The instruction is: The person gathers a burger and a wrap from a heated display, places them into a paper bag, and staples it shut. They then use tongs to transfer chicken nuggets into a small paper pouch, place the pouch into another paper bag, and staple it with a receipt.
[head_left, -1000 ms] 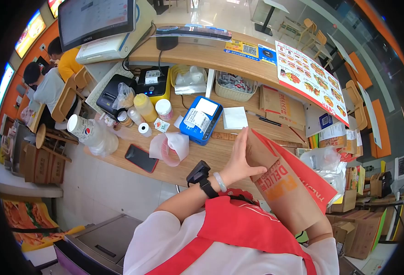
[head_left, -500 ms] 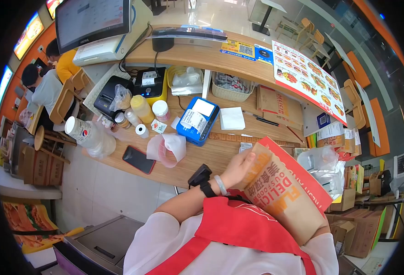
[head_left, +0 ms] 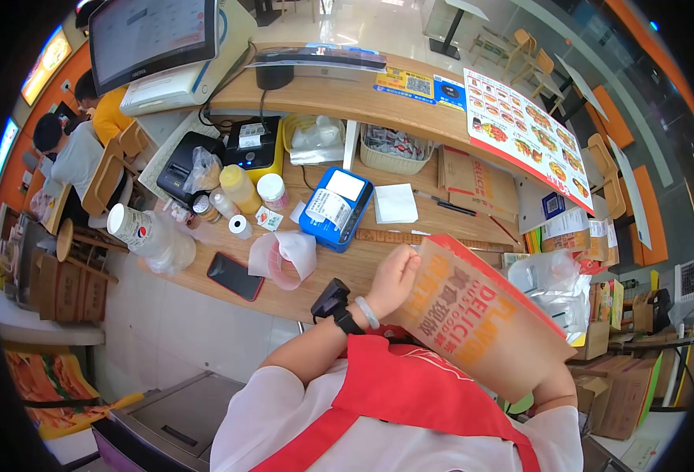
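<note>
A brown paper bag point(head_left: 484, 318) with orange and red print and a red side is held in front of my chest, tilted. My left hand point(head_left: 395, 277) is closed at its upper left corner, fingers curled on the paper edge. My right forearm point(head_left: 555, 387) goes behind the bag's lower right end, and the bag hides that hand and its fingers. Left of my left hand, a roll of translucent film point(head_left: 282, 259) stands on the counter point(head_left: 347, 271). A blue label printer point(head_left: 336, 208) with a printed label is farther back.
A phone point(head_left: 235, 275), a stack of cups point(head_left: 146, 236), and several bottles and jars point(head_left: 239, 189) stand at left. White paper sheets point(head_left: 395, 204), pens point(head_left: 453, 206) and a ruler point(head_left: 433, 240) lie behind the bag. Plastic bags point(head_left: 551, 287) are at right. A menu sheet point(head_left: 528, 134) covers part of the upper shelf.
The bag has turned so its printed front faces me more, and less of its red side shows. My left hand has moved slightly left and curled from flatter fingers into a closed grip.
</note>
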{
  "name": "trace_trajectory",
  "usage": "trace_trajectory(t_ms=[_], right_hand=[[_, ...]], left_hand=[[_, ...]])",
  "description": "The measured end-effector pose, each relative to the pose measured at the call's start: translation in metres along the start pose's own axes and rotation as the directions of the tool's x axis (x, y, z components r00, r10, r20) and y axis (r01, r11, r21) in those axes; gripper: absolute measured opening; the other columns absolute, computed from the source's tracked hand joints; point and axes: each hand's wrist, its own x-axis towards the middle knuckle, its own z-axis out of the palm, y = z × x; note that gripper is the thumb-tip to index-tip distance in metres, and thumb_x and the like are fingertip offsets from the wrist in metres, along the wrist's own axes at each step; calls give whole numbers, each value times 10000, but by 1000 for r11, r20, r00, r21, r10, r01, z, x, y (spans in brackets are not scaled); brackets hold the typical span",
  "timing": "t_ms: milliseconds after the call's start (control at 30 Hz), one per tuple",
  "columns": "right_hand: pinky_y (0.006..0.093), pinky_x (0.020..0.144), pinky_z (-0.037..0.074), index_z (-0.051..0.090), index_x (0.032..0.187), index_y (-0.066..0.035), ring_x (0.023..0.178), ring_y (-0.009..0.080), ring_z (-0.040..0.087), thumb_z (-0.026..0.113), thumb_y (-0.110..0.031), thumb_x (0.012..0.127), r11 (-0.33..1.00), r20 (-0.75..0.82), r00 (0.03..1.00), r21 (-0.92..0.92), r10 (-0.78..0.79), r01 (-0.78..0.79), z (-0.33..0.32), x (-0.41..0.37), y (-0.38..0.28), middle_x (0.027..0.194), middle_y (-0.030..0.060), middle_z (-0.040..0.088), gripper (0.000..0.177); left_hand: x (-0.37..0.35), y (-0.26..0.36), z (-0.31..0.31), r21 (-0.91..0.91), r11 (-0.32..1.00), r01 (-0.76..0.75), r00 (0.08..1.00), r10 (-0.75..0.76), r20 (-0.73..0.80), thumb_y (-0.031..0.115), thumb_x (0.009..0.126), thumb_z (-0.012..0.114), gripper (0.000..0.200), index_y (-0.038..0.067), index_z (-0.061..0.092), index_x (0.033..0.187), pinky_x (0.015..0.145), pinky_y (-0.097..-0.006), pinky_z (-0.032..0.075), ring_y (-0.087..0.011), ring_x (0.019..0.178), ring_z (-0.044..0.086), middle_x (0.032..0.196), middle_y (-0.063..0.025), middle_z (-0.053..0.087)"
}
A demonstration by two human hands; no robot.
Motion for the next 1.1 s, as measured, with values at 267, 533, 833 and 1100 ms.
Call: trace_trajectory(t_ms=[267, 533, 833, 1100], right_hand=[[303, 868, 391, 547, 1046, 29, 950, 175, 552, 495, -170, 854, 842, -97, 995, -538, -20, -36, -31, 21, -39, 1008, 100, 596, 281], [376, 838, 403, 608, 909, -46, 885, 308, 553, 501, 78, 708, 87, 61, 933, -991, -354, 98, -52, 40, -32, 863, 128, 602, 259], [433, 957, 317, 545, 846, -11, 1003, 304, 491, 525, 48, 658, -111, 121, 989, -988, -81, 111, -67, 44, 24, 935, 137, 553, 198], [362, 796, 413, 562, 894, -15, 904, 290, 540, 530, 57, 692, 50, -11, 845, -999, -535, 18, -34, 21, 12, 927, 120, 586, 217]], left_hand=[[-4, -57, -8, -63, 974, 218, 928, -227, -296, 117, 843, 545, 115, 14, 521, 797, 527, -241, 378, -86, 564, 419, 677, -41, 501], [10, -67, -31, 133, 937, 324, 772, -181, -609, 138, 764, 622, 372, -19, 451, 1054, 712, -283, 410, -193, 779, 467, 944, -120, 481], [42, -67, -82, -391, 881, 265, 771, -438, -462, -88, 744, 511, 470, -42, 383, 1194, 788, -250, 427, -158, 932, 550, 1032, -104, 570], [44, -72, -84, -392, 904, 170, 816, -352, -459, -149, 715, 466, 529, 7, 397, 1215, 819, -263, 424, -163, 947, 545, 1064, -106, 554]])
